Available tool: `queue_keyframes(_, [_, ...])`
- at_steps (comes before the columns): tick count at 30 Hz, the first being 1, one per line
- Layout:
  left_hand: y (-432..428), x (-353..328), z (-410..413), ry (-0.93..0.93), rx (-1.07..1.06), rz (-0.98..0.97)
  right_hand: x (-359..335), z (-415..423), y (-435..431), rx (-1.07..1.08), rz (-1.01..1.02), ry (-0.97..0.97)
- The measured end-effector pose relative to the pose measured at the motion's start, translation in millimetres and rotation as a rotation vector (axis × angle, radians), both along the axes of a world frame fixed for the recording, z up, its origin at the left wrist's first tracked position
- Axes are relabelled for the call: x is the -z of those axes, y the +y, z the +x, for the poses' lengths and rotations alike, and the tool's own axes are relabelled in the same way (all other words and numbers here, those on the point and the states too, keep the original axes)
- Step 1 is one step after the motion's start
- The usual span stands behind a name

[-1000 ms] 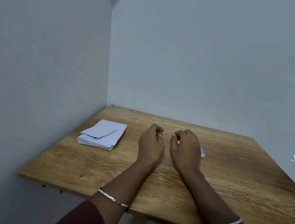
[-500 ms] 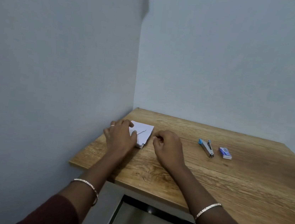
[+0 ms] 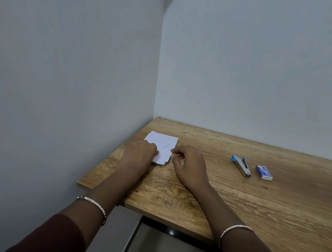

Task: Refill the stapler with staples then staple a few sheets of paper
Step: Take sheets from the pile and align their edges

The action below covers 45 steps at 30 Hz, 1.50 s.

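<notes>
Paper stack (image 3: 161,144), on tabletop (image 3: 235,197): left hand (image 3: 139,154) rests on its 7 o'clock corner, grasp indiscernible; right hand (image 3: 189,166) pinches its 4 o'clock edge. Stapler (image 3: 241,166): 3 o'clock, well apart.

Left hand (image 3: 139,154) covers paper stack (image 3: 164,143) near-left corner. Right hand (image 3: 189,166) fingers curled at stack's right edge; pinch or just touch, can't tell. Worktop (image 3: 255,210) right side cut off by frame. Staple box (image 3: 264,172) print too small.
</notes>
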<state>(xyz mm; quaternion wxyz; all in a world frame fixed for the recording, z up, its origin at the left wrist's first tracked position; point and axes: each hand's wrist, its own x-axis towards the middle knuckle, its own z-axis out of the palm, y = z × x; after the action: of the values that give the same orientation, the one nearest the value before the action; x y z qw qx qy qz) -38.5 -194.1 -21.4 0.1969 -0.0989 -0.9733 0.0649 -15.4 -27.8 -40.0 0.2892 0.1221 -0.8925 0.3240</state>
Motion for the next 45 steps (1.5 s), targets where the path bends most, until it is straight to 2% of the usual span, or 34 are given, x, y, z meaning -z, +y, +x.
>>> queue_keyframes(6, [1, -13, 9, -0.107, 0.016, 0.082, 0, 2, 2, -0.002, -0.044, -0.005])
queue_keyframes(10, [1, -14, 14, -0.114, 0.046, 0.016, -1, 3, 3, -0.008, -0.058, -0.011])
queue_keyframes(15, [5, -18, 21, 0.017, -0.004, 0.056, -2, 7, 4, -0.012, -0.107, 0.019])
queue_keyframes(17, [11, -27, 20, 0.12, -0.002, 0.176, -7, 10, 4, -0.011, -0.162, 0.023])
queue_keyframes(18, [14, -31, 19, 0.189, 0.026, 0.298, -10, 11, 5, 0.0, -0.207, 0.015])
queue_keyframes(21, [31, -43, 19, 0.281, 0.187, 0.82, -23, 14, 12, 0.04, -0.477, -0.076])
queue_keyframes(23, [44, -46, 19, 0.176, 0.243, 1.1, -35, 15, 23, 0.03, -0.725, -0.203])
queue_keyframes(26, [68, -44, 12, -0.125, 0.295, 1.502, -59, 17, 52, -0.05, -1.091, -0.338])
queue_keyframes(29, [96, -39, 8, -0.32, 0.354, 1.664, -78, 17, 86, -0.073, -1.237, -0.345])
queue_keyframes(33, [131, -27, 2, -0.431, 0.378, 1.71, -82, 10, 126, -0.056, -1.239, -0.317])
queue_keyframes(38, [170, -30, -10, -0.518, 0.286, 1.746, -72, 4, 163, 0.021, -1.139, -0.266])
queue_keyframes(42, [189, -33, -26, -0.559, 0.39, 1.663, -55, -2, 181, 0.042, -1.088, -0.22])
queue_keyframes(45, [199, -26, -28, -0.61, 0.469, 1.747, -45, -7, 186, 0.08, -1.035, -0.218])
